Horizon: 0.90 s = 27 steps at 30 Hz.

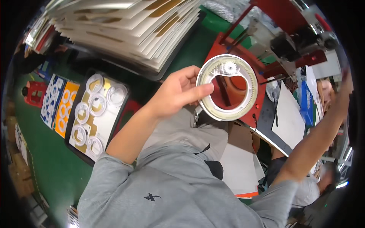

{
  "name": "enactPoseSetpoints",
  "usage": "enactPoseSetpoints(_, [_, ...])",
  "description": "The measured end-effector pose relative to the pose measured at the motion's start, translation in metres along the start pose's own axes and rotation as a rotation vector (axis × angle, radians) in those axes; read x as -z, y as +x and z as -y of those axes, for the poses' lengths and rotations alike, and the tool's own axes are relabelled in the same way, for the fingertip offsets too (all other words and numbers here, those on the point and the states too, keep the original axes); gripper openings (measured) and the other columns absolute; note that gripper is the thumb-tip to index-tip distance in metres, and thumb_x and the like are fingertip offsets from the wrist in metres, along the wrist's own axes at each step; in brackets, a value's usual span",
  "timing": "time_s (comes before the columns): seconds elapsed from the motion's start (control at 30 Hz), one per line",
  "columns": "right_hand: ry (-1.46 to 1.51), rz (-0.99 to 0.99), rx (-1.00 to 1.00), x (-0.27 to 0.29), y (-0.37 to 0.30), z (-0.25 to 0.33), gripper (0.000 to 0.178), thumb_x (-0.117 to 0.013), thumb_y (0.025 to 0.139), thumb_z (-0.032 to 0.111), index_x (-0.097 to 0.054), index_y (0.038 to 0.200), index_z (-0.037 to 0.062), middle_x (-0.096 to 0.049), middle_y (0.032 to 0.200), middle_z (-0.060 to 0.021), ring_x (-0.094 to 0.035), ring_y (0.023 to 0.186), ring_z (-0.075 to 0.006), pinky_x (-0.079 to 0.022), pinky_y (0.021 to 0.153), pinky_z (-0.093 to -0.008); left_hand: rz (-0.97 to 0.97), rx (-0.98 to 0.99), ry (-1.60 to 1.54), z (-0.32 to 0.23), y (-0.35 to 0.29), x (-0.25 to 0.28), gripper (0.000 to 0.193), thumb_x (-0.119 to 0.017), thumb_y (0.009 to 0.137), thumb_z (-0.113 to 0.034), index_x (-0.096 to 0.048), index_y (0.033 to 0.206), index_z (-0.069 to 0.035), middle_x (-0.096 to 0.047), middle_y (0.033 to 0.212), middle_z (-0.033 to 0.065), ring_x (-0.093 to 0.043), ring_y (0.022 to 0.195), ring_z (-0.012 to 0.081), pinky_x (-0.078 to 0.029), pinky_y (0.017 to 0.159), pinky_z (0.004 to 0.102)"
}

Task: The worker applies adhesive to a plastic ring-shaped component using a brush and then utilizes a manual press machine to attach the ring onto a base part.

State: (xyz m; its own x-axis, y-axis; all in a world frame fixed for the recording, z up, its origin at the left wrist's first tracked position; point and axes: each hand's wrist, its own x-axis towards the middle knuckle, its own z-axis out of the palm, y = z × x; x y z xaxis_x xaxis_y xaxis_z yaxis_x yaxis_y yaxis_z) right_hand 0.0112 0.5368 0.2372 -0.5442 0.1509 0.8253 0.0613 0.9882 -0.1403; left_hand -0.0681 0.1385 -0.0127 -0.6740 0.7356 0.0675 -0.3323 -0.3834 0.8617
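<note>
My left hand [176, 92] is closed on a round white plastic ring housing [205, 104], thumb on its front face and fingers behind the rim. Fine teeth run along the ring's inner wall, and a small white gear [230, 68] sits at its top. Through the opening shows the red base [254, 114] of a bench press [281, 41]. Stretched out to the far right, my right arm ends in a hand [346, 81] at the dark picture rim, close to the press's right side; its fingers cannot be made out.
At left, a black tray [122, 95] holds several white rings, beside orange [68, 108] and blue [52, 100] sheets of rings. A tall stack of cardboard sheets [133, 30] stands at the back. Right of the press lie white paper [289, 117] and a blue bin [306, 102]. Another person [304, 190] sits at lower right.
</note>
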Motion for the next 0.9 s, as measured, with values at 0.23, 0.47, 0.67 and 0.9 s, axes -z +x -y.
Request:
enactPoseSetpoints(0.23, [1.172, 0.784, -0.746, -0.054, -0.289, 0.126, 0.066, -0.051, 0.111, 0.052, -0.049, 0.145, -0.0043, -0.065, 0.092, -0.0059, -0.059, 0.065, -0.0114, -0.049, 0.058, -0.0282, -0.092, -0.063, -0.193, 0.058, -0.038, -0.021, 0.036, -0.075, 0.099, -0.008, -0.059, 0.129, 0.001, -0.068, 0.112, 0.0063, -0.066, 0.101, 0.0122, -0.055, 0.086, 0.0276])
enactPoseSetpoints(0.47, [1.217, 0.079, -1.327, 0.005, -0.338, 0.010, 0.042, -0.053, 0.110, 0.032, -0.061, 0.133, -0.0026, -0.069, 0.103, -0.0090, -0.067, 0.079, -0.0153, -0.054, 0.064, -0.0323, -0.127, 0.123, 0.401, 0.074, -0.051, 0.018, 0.023, -0.076, 0.099, -0.011, -0.070, 0.119, -0.001, -0.072, 0.105, 0.0047, -0.070, 0.092, 0.0096, -0.056, 0.085, 0.0280])
enactPoseSetpoints(0.67, [1.180, -0.010, -1.424, 0.055, -0.383, -0.231, 0.034, -0.054, 0.113, 0.030, -0.061, 0.107, -0.0023, -0.066, 0.085, -0.0074, -0.053, 0.064, -0.0121, -0.040, 0.054, -0.0253, -1.134, 0.303, 1.371, 0.091, -0.172, 0.247, 0.029, -0.069, 0.093, -0.016, -0.069, 0.117, -0.002, -0.076, 0.099, 0.0206, -0.074, 0.097, 0.0383, -0.059, 0.086, 0.0451])
enactPoseSetpoints(0.9, [1.334, 0.000, -1.506, 0.098, -0.435, -0.411, 0.052, -0.044, 0.114, 0.025, -0.040, 0.152, -0.0100, -0.062, 0.140, -0.0218, -0.065, 0.111, -0.0281, -0.053, 0.088, -0.0369, -0.514, 0.458, 1.552, 0.118, -0.192, 0.307, 0.047, -0.076, 0.080, -0.002, -0.065, 0.125, -0.010, -0.059, 0.131, 0.0204, -0.057, 0.128, 0.0412, -0.049, 0.108, 0.0453])
